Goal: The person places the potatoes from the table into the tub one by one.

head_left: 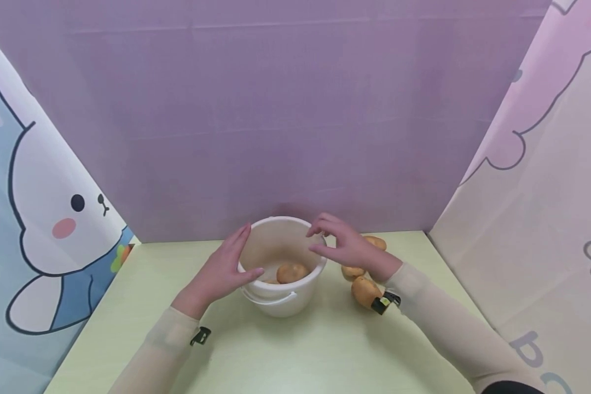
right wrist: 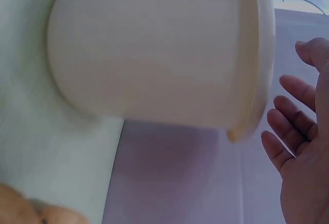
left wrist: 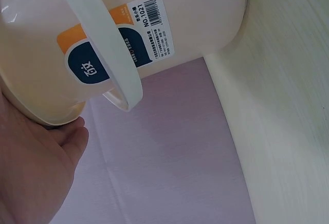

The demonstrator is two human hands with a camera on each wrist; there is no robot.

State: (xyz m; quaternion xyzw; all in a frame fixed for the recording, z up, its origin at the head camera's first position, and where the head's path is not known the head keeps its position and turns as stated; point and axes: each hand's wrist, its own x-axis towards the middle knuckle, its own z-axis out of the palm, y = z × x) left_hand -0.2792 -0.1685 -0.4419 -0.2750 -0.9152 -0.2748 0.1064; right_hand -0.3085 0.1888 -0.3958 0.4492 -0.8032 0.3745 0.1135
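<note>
A white bucket (head_left: 284, 303) stands upright on the table, its handle hanging down at the front. My left hand (head_left: 220, 268) holds the bucket's left rim, the thumb reaching over the edge. In the left wrist view, the fingertips of my left hand (left wrist: 38, 162) are right at the rim. Inside the bucket lies a potato (head_left: 292, 272), with part of another beside it. My right hand (head_left: 347, 243) is over the right rim with nothing in it. In the right wrist view, the fingers of my right hand (right wrist: 306, 126) are loosely bent, apart from the bucket (right wrist: 149, 49).
Right of the bucket, partly under my right forearm, lie a front potato (head_left: 364, 291), a middle potato (head_left: 352, 272) and a back potato (head_left: 376, 243). The pale table (head_left: 285, 355) meets a purple cloth backdrop (head_left: 276, 120) behind the bucket. Printed panels stand at both sides.
</note>
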